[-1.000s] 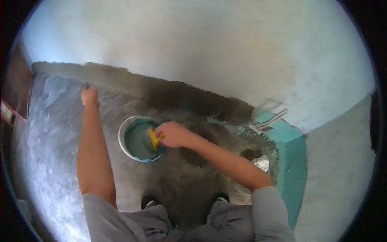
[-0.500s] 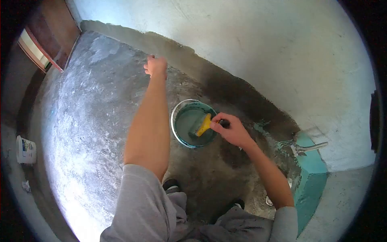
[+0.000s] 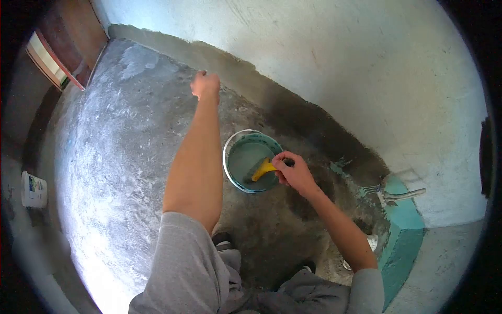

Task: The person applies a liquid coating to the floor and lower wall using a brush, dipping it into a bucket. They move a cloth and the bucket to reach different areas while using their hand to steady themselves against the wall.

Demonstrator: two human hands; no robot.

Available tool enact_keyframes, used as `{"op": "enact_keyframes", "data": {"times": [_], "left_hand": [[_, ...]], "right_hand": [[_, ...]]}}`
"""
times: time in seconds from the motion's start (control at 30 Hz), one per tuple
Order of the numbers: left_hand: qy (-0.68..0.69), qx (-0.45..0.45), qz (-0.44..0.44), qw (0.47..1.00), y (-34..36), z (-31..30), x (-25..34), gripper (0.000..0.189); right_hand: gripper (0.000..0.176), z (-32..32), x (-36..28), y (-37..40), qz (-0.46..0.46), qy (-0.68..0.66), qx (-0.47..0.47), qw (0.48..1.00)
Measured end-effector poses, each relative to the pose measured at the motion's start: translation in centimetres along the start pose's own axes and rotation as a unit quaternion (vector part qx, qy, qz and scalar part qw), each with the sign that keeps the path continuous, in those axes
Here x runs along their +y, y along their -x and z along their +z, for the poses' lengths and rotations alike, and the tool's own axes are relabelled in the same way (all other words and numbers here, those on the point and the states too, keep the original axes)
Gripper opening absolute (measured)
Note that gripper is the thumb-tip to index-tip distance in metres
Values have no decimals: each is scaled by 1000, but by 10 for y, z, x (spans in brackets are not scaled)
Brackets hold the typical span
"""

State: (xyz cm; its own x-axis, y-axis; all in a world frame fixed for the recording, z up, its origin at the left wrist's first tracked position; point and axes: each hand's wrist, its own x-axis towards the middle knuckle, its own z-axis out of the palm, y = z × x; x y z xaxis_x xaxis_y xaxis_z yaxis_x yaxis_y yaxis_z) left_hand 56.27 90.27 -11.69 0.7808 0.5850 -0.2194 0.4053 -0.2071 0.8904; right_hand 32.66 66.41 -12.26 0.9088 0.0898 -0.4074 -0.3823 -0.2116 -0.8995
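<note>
My right hand (image 3: 294,172) is closed around the handle of a yellow and dark paintbrush (image 3: 263,168). The brush is tilted inside a round bucket (image 3: 226,168), its bristle end down at the grey-green liquid (image 3: 244,159). Stretched far ahead past the bucket, my left hand (image 3: 205,86) is loosely curled over the floor near the foot of the wall. Nothing shows in its fingers, though its palm side is hidden.
Another brush (image 3: 400,195) rests by the green-coated ledge (image 3: 407,251) at right. Along the wall (image 3: 366,68) runs a dark damp band (image 3: 303,107). A white tub (image 3: 34,191) stands at far left, with a brown door (image 3: 73,36) beyond.
The brush now leans lower in the bucket, with my right hand shifted slightly and turned around its handle. My left hand has rotated a little, staying over nearly the same spot.
</note>
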Motion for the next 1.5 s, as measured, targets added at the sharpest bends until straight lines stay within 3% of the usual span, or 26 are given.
{"op": "enact_keyframes", "data": {"times": [0.1,0.3,0.6,0.7,0.77,0.8,0.93,1.03,1.13,1.23,1.33,1.5], "left_hand": [[10,-6,-3,1000,7,3,3,53],[-9,-12,29,999,-1,11,1,52],[-4,19,53,998,-17,18,-2,49],[-1,20,79,997,-46,26,-14,48],[113,-59,51,991,-31,18,-6,48],[118,-52,47,991,-21,16,1,48],[44,-9,114,992,-35,22,-4,48],[55,-24,99,993,-46,22,-3,48],[65,1,108,992,-14,12,7,48],[39,18,125,991,-22,10,5,47],[27,7,135,990,-36,10,-4,47],[74,0,121,990,-31,13,-6,45]], "right_hand": [[15,-7,3,4,27,-9,-4,1000],[20,-24,20,32,42,-163,-46,985],[66,-48,46,77,58,-286,-149,945],[61,-49,48,90,59,-269,-194,942],[54,-47,45,95,57,-250,-216,942],[50,-44,44,95,57,-242,-227,942],[45,-42,54,89,90,-265,-169,945],[49,-37,55,81,90,-208,-105,968],[45,-28,47,81,42,-92,-44,994],[33,-18,57,75,-135,67,59,987],[28,-11,44,80,-102,129,99,981],[29,-6,43,79,-121,155,104,975]]}}
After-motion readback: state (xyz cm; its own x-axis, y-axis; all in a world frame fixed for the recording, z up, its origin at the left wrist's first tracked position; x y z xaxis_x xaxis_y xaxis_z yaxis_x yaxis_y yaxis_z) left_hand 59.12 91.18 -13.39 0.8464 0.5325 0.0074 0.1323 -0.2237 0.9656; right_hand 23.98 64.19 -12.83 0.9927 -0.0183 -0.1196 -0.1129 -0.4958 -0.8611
